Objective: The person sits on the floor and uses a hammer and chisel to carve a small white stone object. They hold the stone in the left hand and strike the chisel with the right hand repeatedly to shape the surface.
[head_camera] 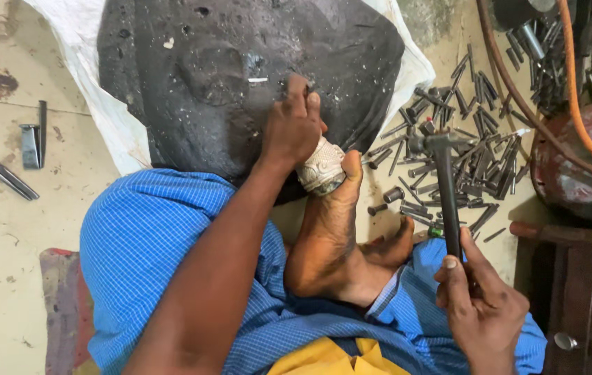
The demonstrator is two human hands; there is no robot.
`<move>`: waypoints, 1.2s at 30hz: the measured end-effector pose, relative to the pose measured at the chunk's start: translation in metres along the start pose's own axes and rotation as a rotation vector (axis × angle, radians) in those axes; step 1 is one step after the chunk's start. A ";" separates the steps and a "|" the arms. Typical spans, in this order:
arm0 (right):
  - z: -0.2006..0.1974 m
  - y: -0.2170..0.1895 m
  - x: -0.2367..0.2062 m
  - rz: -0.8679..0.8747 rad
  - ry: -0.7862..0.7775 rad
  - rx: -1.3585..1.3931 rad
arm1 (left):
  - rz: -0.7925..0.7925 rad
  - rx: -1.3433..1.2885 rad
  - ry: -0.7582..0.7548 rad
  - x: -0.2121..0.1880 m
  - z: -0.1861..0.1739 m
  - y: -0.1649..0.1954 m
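Head view: left hand [292, 128] clenched, hiding its tool (tip unseen) on black stone [240, 76]; right hand [480, 302] grips hammer [445, 187].

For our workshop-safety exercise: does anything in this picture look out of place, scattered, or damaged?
Yes. Dozens of metal chisels lie strewn loose on the floor beside the dark stone slab, not sorted. The big toe is bandaged. The right hand holds a hammer.
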State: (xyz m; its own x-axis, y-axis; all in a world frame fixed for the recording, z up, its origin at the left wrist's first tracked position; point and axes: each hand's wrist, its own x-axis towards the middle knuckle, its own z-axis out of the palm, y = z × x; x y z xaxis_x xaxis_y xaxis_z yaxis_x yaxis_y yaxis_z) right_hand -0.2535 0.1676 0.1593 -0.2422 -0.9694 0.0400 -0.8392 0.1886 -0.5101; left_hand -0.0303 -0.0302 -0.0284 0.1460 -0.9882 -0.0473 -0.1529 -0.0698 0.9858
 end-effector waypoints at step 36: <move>-0.001 -0.011 0.006 -0.033 -0.014 0.068 | 0.307 -0.136 -0.064 -0.037 -0.045 0.017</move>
State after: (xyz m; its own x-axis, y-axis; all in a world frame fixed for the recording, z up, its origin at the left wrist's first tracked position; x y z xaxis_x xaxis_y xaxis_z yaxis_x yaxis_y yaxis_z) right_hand -0.2466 0.1598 0.1657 -0.2076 -0.9771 0.0464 -0.8115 0.1456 -0.5659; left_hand 0.0061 0.0109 -0.0027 0.0507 -0.9671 0.2494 -0.0480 0.2471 0.9678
